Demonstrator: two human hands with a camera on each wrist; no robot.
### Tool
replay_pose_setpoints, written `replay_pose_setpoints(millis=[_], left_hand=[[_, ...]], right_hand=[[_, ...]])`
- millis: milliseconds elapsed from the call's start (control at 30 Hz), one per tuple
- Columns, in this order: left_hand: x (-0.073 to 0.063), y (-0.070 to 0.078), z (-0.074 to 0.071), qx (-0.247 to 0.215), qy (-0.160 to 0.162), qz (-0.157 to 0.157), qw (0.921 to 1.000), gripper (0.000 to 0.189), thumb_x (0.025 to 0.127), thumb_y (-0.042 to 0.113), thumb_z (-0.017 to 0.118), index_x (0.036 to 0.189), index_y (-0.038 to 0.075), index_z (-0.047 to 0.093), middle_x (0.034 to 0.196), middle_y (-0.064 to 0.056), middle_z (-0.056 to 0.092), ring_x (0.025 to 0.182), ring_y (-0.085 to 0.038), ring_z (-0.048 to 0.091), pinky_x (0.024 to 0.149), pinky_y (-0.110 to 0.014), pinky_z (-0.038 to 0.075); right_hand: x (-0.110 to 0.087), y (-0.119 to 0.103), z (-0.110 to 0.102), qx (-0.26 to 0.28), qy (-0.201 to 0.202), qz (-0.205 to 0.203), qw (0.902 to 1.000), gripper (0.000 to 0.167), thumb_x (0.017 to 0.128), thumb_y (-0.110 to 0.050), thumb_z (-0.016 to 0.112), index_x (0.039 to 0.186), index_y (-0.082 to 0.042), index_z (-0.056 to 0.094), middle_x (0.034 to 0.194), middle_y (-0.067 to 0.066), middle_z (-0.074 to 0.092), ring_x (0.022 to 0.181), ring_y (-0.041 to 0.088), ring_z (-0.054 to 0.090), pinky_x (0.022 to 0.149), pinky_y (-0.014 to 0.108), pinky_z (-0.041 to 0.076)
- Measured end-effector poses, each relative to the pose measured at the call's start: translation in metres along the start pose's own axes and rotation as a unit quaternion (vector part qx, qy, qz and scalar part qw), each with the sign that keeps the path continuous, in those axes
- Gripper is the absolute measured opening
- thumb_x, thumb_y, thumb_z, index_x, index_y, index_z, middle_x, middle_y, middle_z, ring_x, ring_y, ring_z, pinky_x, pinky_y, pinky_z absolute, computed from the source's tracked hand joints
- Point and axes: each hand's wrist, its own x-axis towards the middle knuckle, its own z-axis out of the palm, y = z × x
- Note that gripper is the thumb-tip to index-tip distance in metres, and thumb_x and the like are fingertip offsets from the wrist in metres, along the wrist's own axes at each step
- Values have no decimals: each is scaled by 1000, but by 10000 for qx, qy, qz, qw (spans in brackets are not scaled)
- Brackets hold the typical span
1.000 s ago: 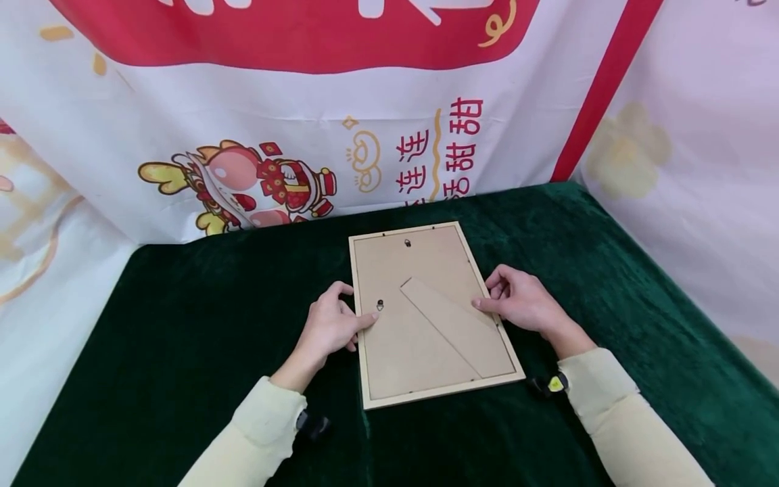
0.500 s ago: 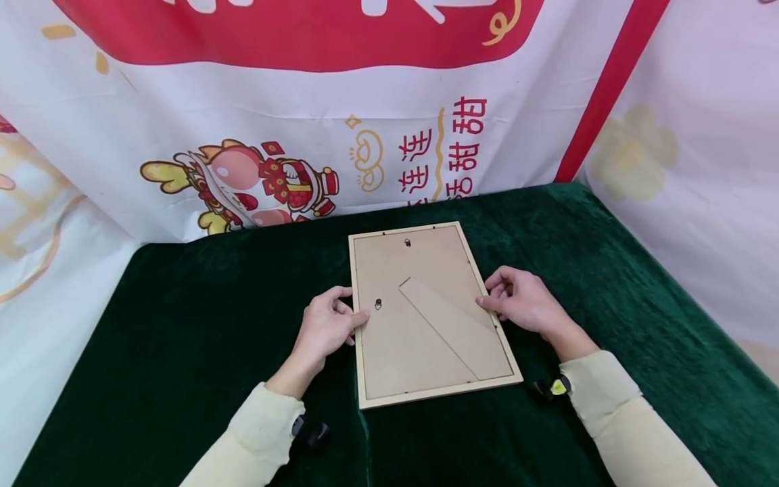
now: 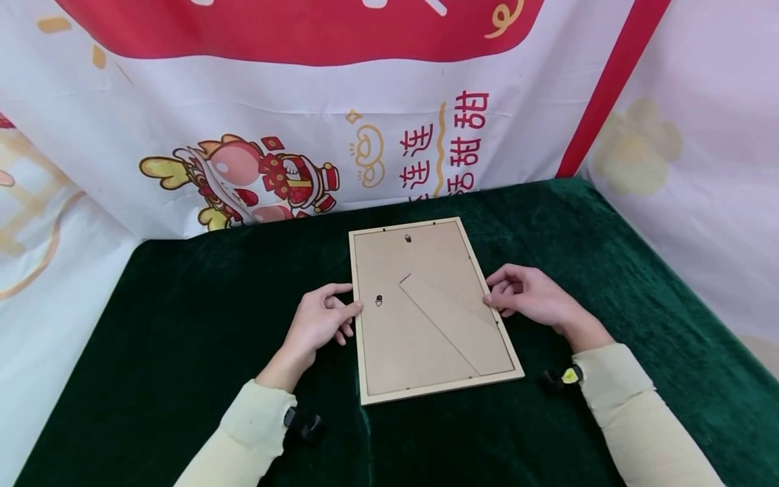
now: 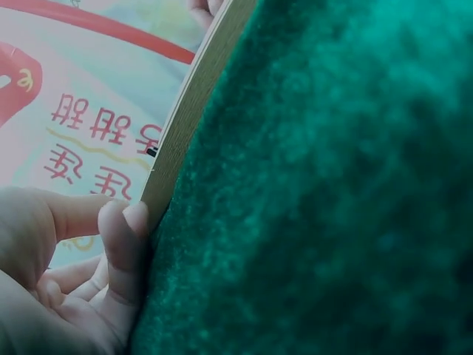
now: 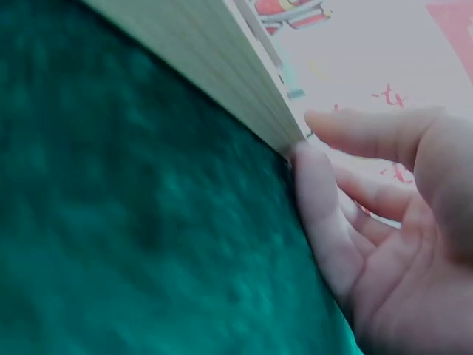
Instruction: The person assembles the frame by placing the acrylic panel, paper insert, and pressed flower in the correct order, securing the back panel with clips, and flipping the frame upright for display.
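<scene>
A wooden picture frame (image 3: 438, 325) lies face down on the dark green velvet cloth, its tan backing board facing up. The stand flap (image 3: 459, 311) lies flat against the board, and two small hanging rings are fixed to the back. At the frame's left edge my left hand (image 3: 319, 318) holds the side with thumb and forefinger; the left wrist view has these fingertips at the pale wooden side. My right hand (image 3: 535, 297) holds the opposite edge, thumb on the rim; in the right wrist view the forefinger (image 5: 316, 181) touches the side. The frame's front is hidden.
Green velvet cloth (image 3: 231, 338) covers the table. White printed fabric (image 3: 255, 95) with red shapes, a cartoon figure and red characters hangs behind and at both sides. Black wrist cameras are strapped near both pale sleeves (image 3: 255, 419).
Both thumbs have drawn back from the backing board to the frame's rim, and the hands have eased slightly outward. The frame stays flat, in almost the same place.
</scene>
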Motion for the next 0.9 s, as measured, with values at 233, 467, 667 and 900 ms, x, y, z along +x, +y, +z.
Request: replay_pose_setpoints(millis=[233, 467, 667, 900], left_hand=[[1, -2, -1, -86, -73, -23, 9999, 49, 100, 18, 78, 147, 12, 63, 81, -4, 72, 62, -16, 70, 57, -27, 62], [-1, -3, -2, -76, -193, 107, 9997, 55, 100, 17, 77, 151, 9, 59, 93, -9, 74, 66, -13, 71, 63, -29, 65], [-4, -9, -6, -156, -376, 268, 9988, 53, 104, 13, 72, 155, 7, 56, 106, -14, 76, 74, -12, 75, 74, -26, 66], [-6, -14, -8, 353, -136, 689, 9969, 52, 99, 14, 78, 149, 8, 63, 133, -16, 66, 91, -13, 77, 85, -23, 59]], right_hand=[[-5, 7, -14, 4, -549, -187, 9983, 56, 99, -25, 80, 146, -5, 58, 116, 16, 73, 101, 20, 69, 88, 29, 63], [-5, 14, -18, -49, -812, -403, 9959, 63, 96, -23, 83, 151, -9, 56, 117, 14, 74, 107, 22, 70, 98, 24, 54], [-4, 16, -17, -56, -783, -497, 9957, 62, 95, -21, 84, 149, -8, 57, 119, 16, 72, 106, 21, 70, 97, 24, 56], [-5, 18, -16, 59, -775, -571, 9953, 65, 94, -19, 85, 151, -8, 56, 125, 16, 68, 105, 22, 69, 91, 25, 60]])
